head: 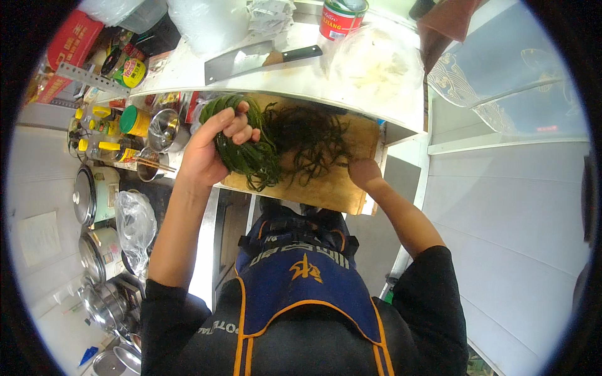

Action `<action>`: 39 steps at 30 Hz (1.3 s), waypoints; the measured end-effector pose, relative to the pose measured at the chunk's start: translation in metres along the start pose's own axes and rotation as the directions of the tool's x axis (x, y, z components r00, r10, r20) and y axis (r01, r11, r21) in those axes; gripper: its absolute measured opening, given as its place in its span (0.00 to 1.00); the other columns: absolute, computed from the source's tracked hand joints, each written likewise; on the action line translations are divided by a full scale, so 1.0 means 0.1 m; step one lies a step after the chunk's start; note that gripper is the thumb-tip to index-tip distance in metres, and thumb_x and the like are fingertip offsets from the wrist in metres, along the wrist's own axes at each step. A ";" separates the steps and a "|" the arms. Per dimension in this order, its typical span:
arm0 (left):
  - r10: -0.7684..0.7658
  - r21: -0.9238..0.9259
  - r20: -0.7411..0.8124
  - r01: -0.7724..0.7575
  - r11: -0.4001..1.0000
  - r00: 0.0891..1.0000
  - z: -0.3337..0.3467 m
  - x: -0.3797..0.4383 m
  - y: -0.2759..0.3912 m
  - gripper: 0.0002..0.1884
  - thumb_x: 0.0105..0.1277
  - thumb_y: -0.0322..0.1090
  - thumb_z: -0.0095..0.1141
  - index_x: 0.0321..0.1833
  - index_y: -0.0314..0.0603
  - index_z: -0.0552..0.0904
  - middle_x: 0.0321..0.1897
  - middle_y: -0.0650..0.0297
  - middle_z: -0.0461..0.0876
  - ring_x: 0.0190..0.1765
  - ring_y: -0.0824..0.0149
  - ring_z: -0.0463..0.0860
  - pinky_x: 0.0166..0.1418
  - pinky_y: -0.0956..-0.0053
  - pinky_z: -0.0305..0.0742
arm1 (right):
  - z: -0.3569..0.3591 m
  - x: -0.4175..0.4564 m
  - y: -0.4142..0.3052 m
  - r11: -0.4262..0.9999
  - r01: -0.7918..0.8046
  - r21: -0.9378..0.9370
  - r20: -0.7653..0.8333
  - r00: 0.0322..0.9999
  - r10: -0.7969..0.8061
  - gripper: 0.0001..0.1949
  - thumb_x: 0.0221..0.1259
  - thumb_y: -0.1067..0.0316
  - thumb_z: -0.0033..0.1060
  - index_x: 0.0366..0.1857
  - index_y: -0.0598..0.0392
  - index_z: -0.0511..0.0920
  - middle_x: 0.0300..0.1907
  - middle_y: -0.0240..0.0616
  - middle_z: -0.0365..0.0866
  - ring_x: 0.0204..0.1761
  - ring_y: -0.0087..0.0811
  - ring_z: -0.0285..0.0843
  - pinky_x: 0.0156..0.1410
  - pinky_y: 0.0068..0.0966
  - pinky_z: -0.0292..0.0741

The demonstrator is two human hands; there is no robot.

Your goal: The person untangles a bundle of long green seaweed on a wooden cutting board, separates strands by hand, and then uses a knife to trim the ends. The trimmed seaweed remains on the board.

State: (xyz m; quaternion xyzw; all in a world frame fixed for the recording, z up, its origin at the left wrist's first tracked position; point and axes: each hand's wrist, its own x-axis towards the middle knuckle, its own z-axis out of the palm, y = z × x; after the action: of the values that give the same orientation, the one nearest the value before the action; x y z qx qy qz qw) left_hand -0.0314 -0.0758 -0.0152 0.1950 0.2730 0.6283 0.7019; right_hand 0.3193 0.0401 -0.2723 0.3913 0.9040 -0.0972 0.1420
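My left hand [225,134] grips a looped bundle of green kelp strips [249,157], its fingers curled over the top. The bundle is raised over the left part of a wooden cutting board [324,195]. Beside it, a loose heap of darker kelp strips [308,136] spreads across the board, partly in the shade of the shelf above. My right hand [364,173] is low at the board's right side, by the ends of the dark strips. Its fingers are mostly hidden, so I cannot tell whether it holds anything.
On the white shelf [282,77] above the board lie a cleaver [263,58], a filled plastic bag [376,63] and a red can [342,21]. Bottles with yellow caps [101,145], a metal pot [164,129] and chopsticks [157,164] crowd the left. Rice cookers [101,195] stand nearer me.
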 end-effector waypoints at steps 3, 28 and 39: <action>0.003 0.006 0.031 -0.003 1.000 1.000 -0.10 0.00 -0.08 0.10 0.73 0.37 0.53 0.47 0.38 0.77 0.26 0.73 0.66 0.34 0.73 0.72 0.59 0.68 0.71 | -0.73 -0.13 -0.10 0.948 -0.006 0.319 -0.039 0.999 0.020 0.11 0.67 0.65 0.50 0.34 0.58 0.82 0.30 0.47 0.86 0.32 0.39 0.86 0.38 0.36 0.80; -0.031 0.309 0.125 -0.009 0.951 0.992 0.17 0.09 0.14 0.15 0.67 0.44 0.57 0.27 0.44 0.74 0.21 0.69 0.69 0.30 0.69 0.73 0.55 0.66 0.71 | -3.58 -0.06 -0.48 0.148 0.429 0.891 -0.438 0.898 0.031 0.23 0.76 0.56 0.47 0.61 0.68 0.72 0.39 0.46 0.85 0.34 0.29 0.80 0.44 0.27 0.80; 0.078 0.209 -0.007 -0.075 0.975 0.997 0.05 -0.04 0.25 0.12 0.72 0.43 0.54 0.33 0.44 0.74 0.26 0.71 0.72 0.34 0.71 0.75 0.60 0.67 0.70 | -0.15 0.11 -0.71 0.964 -0.173 0.204 0.061 0.985 0.164 0.18 0.59 0.52 0.60 0.35 0.60 0.84 0.39 0.53 0.86 0.43 0.51 0.85 0.47 0.46 0.81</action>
State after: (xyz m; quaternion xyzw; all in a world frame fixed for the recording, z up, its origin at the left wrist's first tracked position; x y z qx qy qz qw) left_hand -0.0476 -0.0765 0.0049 0.2730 0.3351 0.6243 0.6507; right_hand 0.2576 0.0037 -0.2573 0.4775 0.8489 -0.1874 0.1275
